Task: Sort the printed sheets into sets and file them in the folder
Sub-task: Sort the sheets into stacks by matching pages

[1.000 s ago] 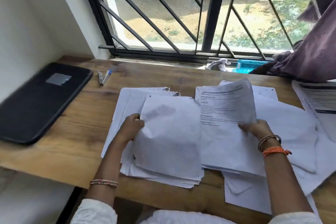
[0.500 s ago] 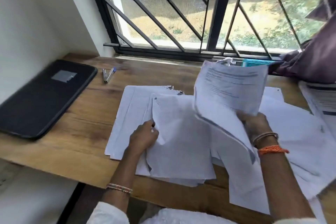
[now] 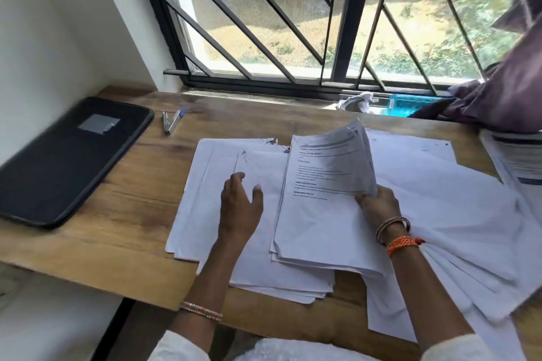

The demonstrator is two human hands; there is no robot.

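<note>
A stack of white sheets (image 3: 205, 202) lies face down on the wooden desk (image 3: 123, 214). My left hand (image 3: 240, 205) rests flat on it, fingers spread. My right hand (image 3: 378, 205) grips the right edge of a bundle of printed sheets (image 3: 319, 214), whose top pages curl upward; the bundle's left part lies over the face-down stack. A black folder (image 3: 64, 155) lies shut at the desk's left end. More loose white sheets (image 3: 457, 228) fan out to the right.
Two pens (image 3: 171, 121) lie beside the folder. Printed papers (image 3: 522, 161) sit at the far right edge under purple cloth (image 3: 504, 97). A blue container (image 3: 410, 104) and crumpled rag (image 3: 356, 101) sit on the sill below the barred window (image 3: 322, 38).
My right hand lifted the printed bundle up and has brought it down onto the stack. My left hand let go of the sheet it held and now lies flat.
</note>
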